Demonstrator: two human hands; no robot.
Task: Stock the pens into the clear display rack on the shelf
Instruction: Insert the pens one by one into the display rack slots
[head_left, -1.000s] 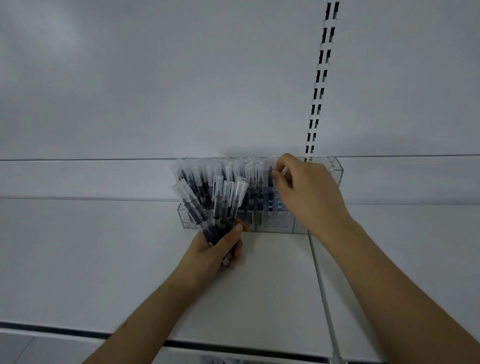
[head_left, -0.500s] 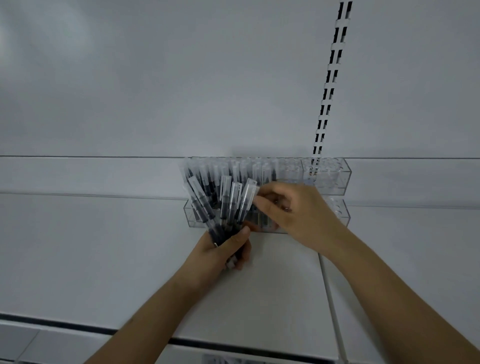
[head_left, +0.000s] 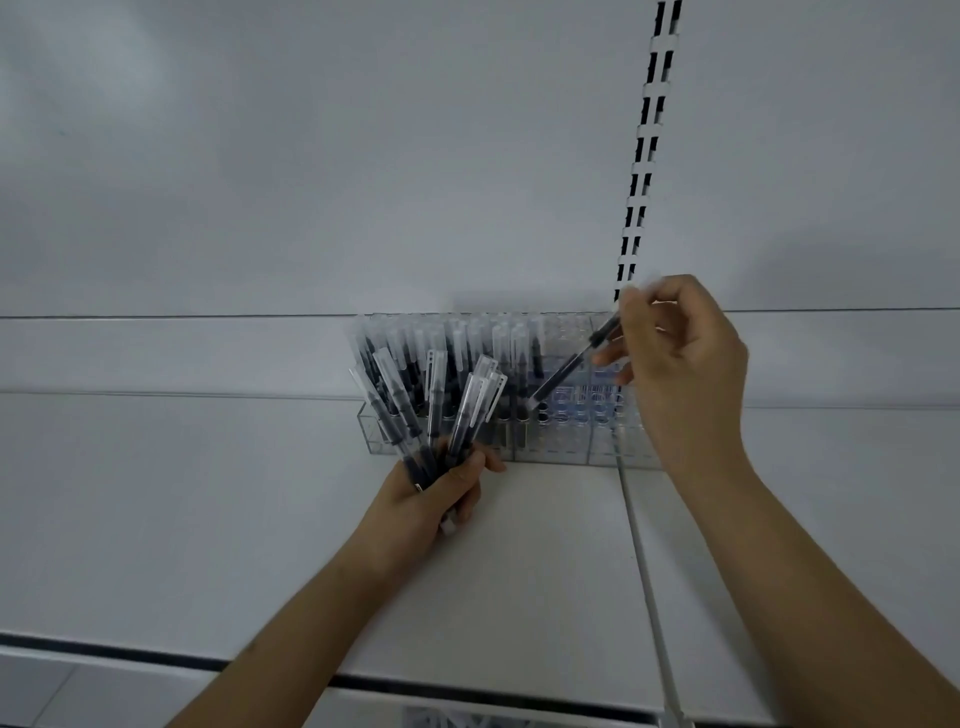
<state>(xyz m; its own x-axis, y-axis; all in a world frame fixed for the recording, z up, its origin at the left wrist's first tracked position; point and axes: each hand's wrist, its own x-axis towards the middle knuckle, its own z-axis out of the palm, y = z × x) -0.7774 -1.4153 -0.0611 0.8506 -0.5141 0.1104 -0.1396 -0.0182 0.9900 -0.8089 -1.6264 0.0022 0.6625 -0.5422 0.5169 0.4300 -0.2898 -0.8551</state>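
Pens in left hand (head_left: 431, 488): fanned bundle (head_left: 441, 410) of slim black pens with clear caps, gripped at the lower ends by curled fingers and thumb; caps up and splayed toward the rack, long axes near upright.
Shelf (head_left: 545, 561): flat, smooth, white; dark strip along the near edge; narrow seam running front to back on the right.
Single pen (head_left: 571, 364): pinched at its upper end between thumb and fingertips of right hand (head_left: 680, 364); long axis tilted, upper end to the right, lower end down-left and touching the rack's hole grid beside the filled part.
Display rack (head_left: 576, 447): clear plastic, boxy, two perforated tiers, standing at the back of the shelf against the wall.
Rack contents: left and middle holes filled with upright black pens (head_left: 447, 343), clear caps on top; right-hand holes showing no pens.
Back wall (head_left: 311, 182): plain white panel, matte.
Slotted upright (head_left: 647, 140): white strip with paired dark slots, rising from behind the rack's right end.
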